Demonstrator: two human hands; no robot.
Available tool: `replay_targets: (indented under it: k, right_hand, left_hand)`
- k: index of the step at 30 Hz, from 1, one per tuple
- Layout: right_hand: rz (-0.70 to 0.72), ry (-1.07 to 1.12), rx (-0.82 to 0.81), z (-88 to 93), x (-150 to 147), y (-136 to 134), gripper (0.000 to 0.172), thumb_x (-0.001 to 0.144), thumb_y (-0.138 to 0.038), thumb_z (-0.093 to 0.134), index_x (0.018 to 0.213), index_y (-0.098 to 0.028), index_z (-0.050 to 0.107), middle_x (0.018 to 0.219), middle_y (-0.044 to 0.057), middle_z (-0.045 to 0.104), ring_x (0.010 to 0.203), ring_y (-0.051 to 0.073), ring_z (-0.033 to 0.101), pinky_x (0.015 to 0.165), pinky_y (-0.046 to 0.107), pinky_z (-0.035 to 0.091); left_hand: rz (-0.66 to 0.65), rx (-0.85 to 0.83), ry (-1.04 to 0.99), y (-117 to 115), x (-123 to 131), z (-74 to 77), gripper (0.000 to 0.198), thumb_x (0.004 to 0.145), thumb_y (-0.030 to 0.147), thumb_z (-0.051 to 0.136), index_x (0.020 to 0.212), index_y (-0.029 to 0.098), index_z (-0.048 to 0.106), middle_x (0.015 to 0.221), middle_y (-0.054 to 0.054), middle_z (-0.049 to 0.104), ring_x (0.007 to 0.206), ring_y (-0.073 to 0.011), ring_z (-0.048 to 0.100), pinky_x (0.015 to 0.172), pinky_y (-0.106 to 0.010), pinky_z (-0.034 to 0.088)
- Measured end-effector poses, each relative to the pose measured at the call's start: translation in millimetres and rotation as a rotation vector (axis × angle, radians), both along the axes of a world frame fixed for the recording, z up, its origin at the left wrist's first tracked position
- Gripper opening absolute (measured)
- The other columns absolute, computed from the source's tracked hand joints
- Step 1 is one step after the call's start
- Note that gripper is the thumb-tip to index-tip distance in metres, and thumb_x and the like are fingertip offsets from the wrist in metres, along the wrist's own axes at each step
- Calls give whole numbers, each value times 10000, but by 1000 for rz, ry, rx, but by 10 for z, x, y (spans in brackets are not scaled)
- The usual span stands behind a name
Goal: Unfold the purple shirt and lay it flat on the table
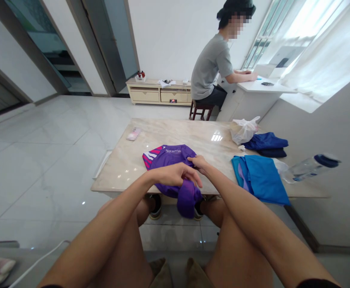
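Observation:
A purple shirt [170, 158] with white lettering and a pink-and-white striped part lies on the near edge of the marble-look table [187, 130]. Part of it hangs over the edge toward my knees. My left hand [179, 175] is curled around the near part of the fabric, its palm and thumb partly hidden. To the right of it, my right hand [199, 163] pinches the shirt's right edge between thumb and fingers.
On the table's right are folded blue cloths [263, 178], dark blue clothing [266, 142], a white plastic bag [245, 130] and a clear bottle [307, 168]. A small pink item [133, 134] lies at the far left. Beyond, a person [212, 66] sits at a white desk [263, 86].

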State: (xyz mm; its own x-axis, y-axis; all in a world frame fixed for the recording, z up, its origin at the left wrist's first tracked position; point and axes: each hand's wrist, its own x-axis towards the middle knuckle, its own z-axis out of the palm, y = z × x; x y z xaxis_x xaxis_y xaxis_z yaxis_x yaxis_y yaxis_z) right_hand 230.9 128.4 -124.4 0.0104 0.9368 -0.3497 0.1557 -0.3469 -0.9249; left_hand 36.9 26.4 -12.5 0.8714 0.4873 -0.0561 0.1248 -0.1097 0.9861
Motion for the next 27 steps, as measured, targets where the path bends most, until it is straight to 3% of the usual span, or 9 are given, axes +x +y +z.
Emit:
replay_targets:
  k: [2, 3, 5, 10, 12, 15, 18, 22, 27]
  right_hand:
    - [-90, 41, 31, 82, 33, 101, 137, 855, -256, 790, 875, -211, 662, 756, 32, 720, 730, 196, 687, 694, 312, 620]
    - [-127, 57, 51, 133, 57, 142, 108, 866, -256, 765, 888, -216, 668, 790, 31, 739, 764, 195, 700, 731, 311, 625]
    - [-179, 91, 136, 250, 98, 191, 94, 873, -284, 747, 924, -225, 696, 866, 28, 777, 860, 204, 727, 822, 317, 628]
    - [-48, 49, 597, 578, 27, 41, 212, 897, -386, 692, 1011, -221, 759, 1054, 60, 814, 1016, 257, 726, 989, 402, 584]
    - [89, -52, 765, 701, -73, -107, 206, 942, -411, 654, 985, -227, 736, 1019, 60, 789, 974, 256, 703, 984, 416, 564]
    - [350, -211, 946, 840, -235, -351, 151, 972, -348, 617, 874, -241, 662, 966, 56, 727, 918, 241, 662, 919, 395, 548]
    - [586, -298, 1042, 920, -348, -558, 108, 950, -260, 621, 851, -230, 650, 1111, 93, 721, 991, 241, 670, 909, 377, 540]
    - [754, -324, 1033, 1001, -379, -722, 120, 1018, -285, 653, 950, -224, 731, 1046, 72, 782, 1000, 237, 701, 940, 370, 532]
    - [566, -341, 971, 1035, -246, -657, 247, 1102, -305, 563, 964, -221, 749, 909, 45, 784, 835, 199, 691, 816, 338, 526]
  left_hand:
    - [-236, -114, 167, 14, -147, -64, 588, 725, 175, 888, 1305, 220, 800, 1226, -81, 855, 1214, -303, 779, 1017, -395, 608]
    - [-253, -129, 234, 30, -223, -100, 674, 698, 214, 947, 1351, 221, 779, 1267, -89, 846, 1255, -318, 765, 1029, -398, 601]
    - [-73, -77, 301, 84, -354, -169, 680, 702, 340, 998, 1333, 214, 777, 1296, -105, 832, 1268, -323, 754, 1035, -386, 589]
    - [787, 38, 194, 317, -471, -230, 559, 889, 682, 805, 1126, 177, 778, 1181, -141, 821, 1145, -316, 751, 933, -368, 596]
    - [917, -158, 115, 395, -456, -197, 622, 913, 770, 733, 1093, 175, 764, 1157, -159, 821, 1098, -318, 768, 882, -375, 617]
    - [852, -544, -26, 451, -404, -133, 701, 943, 865, 602, 990, 181, 746, 986, -150, 810, 939, -308, 801, 808, -397, 652]
    - [818, -664, -104, 461, -327, -120, 546, 972, 728, 665, 913, 192, 747, 803, -83, 763, 736, -247, 761, 691, -357, 635]
    - [962, -465, -129, 459, -247, -206, 134, 815, 287, 832, 822, 164, 780, 826, -64, 800, 737, -182, 731, 688, -265, 588]
    - [1078, -275, -194, 429, -222, -241, 112, 733, 177, 802, 843, 156, 806, 854, -48, 821, 764, -188, 748, 738, -275, 604]
